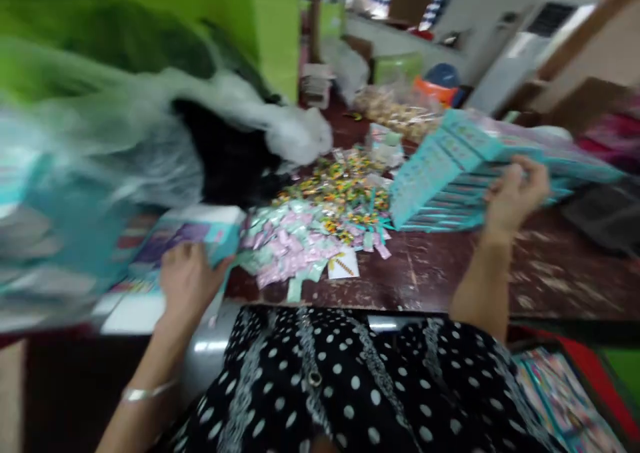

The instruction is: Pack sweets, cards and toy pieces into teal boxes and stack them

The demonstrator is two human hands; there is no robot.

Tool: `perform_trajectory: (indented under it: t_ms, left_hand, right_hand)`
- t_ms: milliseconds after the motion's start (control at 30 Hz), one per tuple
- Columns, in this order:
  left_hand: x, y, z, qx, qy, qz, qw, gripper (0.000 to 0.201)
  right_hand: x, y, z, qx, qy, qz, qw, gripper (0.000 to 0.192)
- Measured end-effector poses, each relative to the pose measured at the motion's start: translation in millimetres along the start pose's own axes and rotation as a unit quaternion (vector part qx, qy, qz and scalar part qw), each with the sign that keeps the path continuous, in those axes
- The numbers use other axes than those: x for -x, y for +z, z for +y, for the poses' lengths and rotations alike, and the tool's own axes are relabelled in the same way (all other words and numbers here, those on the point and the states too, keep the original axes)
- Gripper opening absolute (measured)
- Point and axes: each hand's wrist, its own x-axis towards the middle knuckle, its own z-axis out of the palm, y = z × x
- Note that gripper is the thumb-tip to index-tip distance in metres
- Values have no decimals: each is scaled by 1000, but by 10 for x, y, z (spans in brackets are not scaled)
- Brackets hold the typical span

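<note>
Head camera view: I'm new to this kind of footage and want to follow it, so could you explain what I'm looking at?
There is no machine here: one person works with two bare hands, and a camera worn on the head looks forward and down past a polka-dot top. On the brown table, pale green and pink packets lie heaped in front of a yellow-and-orange pile, with a white card near the edge. The left hand is on a box; the right hand touches a teal stack. The picture is blurred, so how firmly either hand grips is unclear.
</note>
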Motion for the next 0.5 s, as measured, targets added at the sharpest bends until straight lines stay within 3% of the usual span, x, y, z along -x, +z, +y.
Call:
perform_trajectory:
  t_ms: [67, 133, 333, 433, 500]
  left_hand:
    - [5, -26, 60, -44, -34, -19, 998, 60]
    - [-7, -27, 111, -61, -44, -32, 997, 48]
    - [9, -77, 181, -18, -55, -48, 997, 33]
    - [93, -315, 166, -10, -36, -21, 999, 28]
    - [187, -611, 72, 6, -41, 30, 999, 40]
  right_hand:
    - [254, 117, -42, -75, -8, 23, 997, 30]
    - [524, 247, -106, -114, -5, -50, 992, 21]
    - [1171, 526, -337, -123, 3, -202, 972, 42]
    - [1375, 591, -360, -123, -4, -267, 956, 42]
    - [1504, 624, -357, -124, -13, -305, 944, 40]
